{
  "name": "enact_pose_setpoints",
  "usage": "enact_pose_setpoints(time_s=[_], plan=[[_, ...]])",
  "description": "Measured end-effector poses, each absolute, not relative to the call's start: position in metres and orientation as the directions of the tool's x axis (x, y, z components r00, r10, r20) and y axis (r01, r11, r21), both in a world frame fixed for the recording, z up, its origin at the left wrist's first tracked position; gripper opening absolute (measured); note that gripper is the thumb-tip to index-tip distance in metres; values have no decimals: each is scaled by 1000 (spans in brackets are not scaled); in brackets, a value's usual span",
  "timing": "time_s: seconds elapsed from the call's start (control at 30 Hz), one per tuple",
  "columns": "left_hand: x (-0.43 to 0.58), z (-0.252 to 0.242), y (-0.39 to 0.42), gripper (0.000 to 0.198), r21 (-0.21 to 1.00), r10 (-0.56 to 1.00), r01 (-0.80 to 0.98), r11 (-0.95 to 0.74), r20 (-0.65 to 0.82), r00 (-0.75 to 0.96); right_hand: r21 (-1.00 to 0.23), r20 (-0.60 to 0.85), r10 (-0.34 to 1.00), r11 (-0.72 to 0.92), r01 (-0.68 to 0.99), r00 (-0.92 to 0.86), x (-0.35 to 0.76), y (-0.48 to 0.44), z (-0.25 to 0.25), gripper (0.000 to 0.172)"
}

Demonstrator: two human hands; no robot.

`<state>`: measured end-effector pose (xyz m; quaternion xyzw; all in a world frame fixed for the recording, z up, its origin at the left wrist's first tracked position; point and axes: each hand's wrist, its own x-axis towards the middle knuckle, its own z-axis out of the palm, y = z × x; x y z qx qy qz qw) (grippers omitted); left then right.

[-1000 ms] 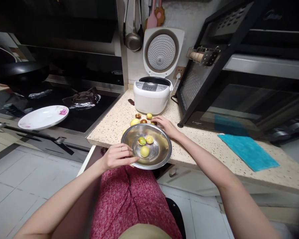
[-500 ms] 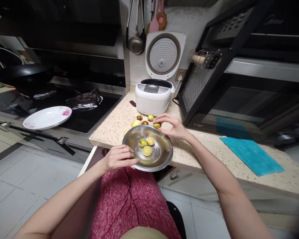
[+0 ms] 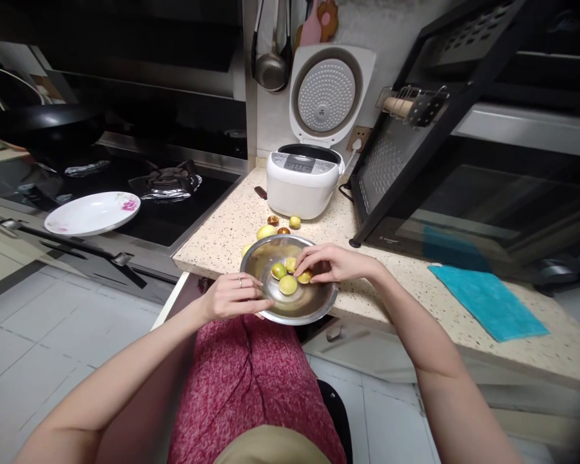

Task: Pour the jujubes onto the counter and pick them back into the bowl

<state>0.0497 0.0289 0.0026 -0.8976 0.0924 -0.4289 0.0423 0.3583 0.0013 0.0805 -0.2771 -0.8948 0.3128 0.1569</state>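
A round stainless steel bowl is tilted toward me at the counter's front edge, above my lap. My left hand grips its left rim, thumb hidden beneath. Inside the bowl, my right hand pinches a brown-and-yellow jujube between its fingertips. Beside it in the bowl lie a greenish jujube, a pale yellow jujube and another partly covered by my fingers. Behind the bowl, several more jujubes rest on the counter, including a reddish-brown one and a yellow-green one.
A white rice cooker with its lid up stands behind the fruit. To the right are a large black oven and a teal cloth. On the left, a white plate and a black wok sit at the stove.
My right hand has brought the brown-and-yellow jujube from behind the rim down into the bowl, among the others. My left hand stays on the rim. The view has shifted slightly.
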Motion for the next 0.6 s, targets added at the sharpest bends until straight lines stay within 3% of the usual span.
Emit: enact_pose_setpoints(time_s=[0.2, 0.6], plan=[[48, -1, 30, 17, -147, -193, -124, -981, 752, 630, -653, 81, 593, 639, 407, -801, 357, 1, 79, 19], [47, -1, 30, 17, -129, -168, -108, -986, 745, 645, -651, 92, 598, 641, 406, -796, 357, 3, 80, 20]])
